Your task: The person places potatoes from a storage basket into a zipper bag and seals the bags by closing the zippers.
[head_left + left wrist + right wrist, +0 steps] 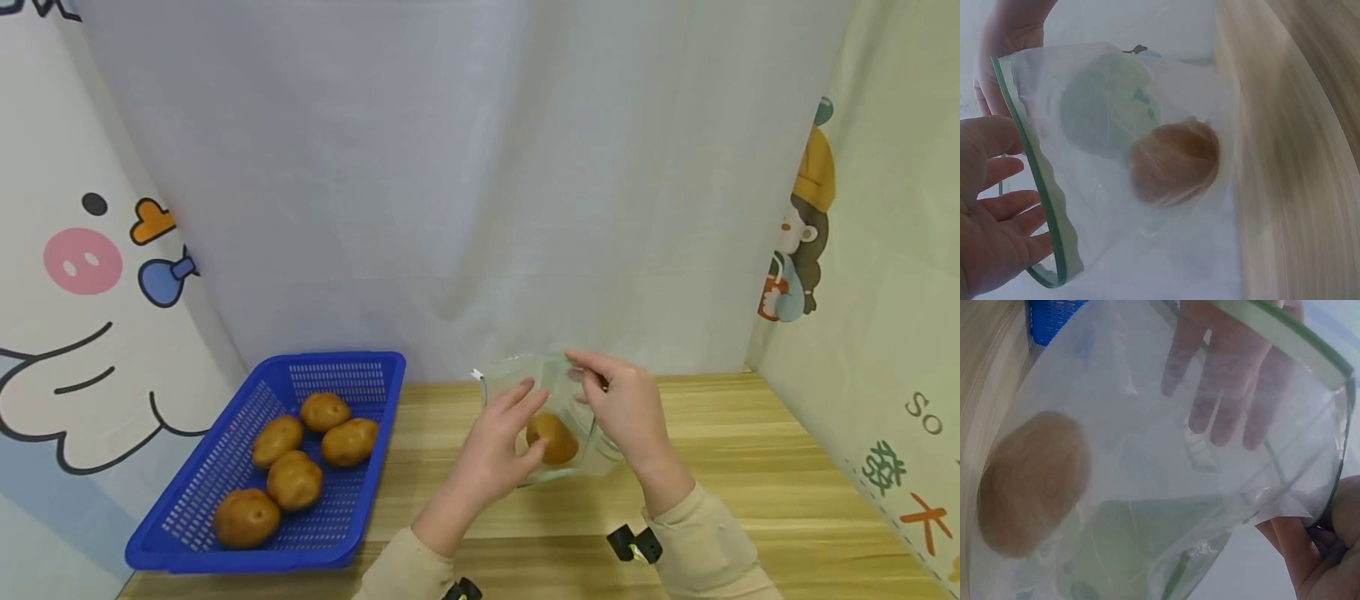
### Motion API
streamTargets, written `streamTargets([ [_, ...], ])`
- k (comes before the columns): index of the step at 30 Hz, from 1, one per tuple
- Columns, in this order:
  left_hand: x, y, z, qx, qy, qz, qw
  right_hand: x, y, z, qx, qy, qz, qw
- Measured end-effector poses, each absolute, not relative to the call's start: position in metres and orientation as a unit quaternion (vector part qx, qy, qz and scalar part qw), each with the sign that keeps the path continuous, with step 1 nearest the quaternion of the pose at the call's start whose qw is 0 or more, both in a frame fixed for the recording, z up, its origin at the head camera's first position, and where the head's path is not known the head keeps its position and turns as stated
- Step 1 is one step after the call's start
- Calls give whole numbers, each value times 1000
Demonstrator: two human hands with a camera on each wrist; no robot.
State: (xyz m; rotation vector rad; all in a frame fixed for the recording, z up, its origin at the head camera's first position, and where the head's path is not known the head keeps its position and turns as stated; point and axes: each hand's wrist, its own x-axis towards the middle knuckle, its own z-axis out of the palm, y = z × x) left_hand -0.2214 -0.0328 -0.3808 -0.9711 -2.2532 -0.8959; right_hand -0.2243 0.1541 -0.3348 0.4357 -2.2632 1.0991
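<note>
A clear zip bag (553,385) with a green zip edge stands on the wooden table, its mouth upward. One potato (553,439) lies at the bottom, seen hazily through the plastic in both wrist views. My left hand (491,446) reaches into the mouth with its fingers fairly straight; the right wrist view shows those fingers (1222,406) through the plastic. At the opposite side of the mouth, my right hand (630,412) pinches the bag's edge between thumb and fingers. A pale green printed patch (1107,106) shows on the bag.
To the left, a blue plastic basket (393,450) holds several potatoes (295,481). A pale curtain (465,183) hangs behind the wooden table (720,450), and printed cloths flank both sides.
</note>
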Motion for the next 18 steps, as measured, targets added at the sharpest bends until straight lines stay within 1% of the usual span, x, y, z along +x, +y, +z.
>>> streamTargets([
  [10,-213,-38,-371,-411,-776,-337,339,-229,154,-334,170,-837,417,309],
  [18,-215,-74,-358,-405,-755,-365,365,-230,154,-333,158,-843,413,307],
])
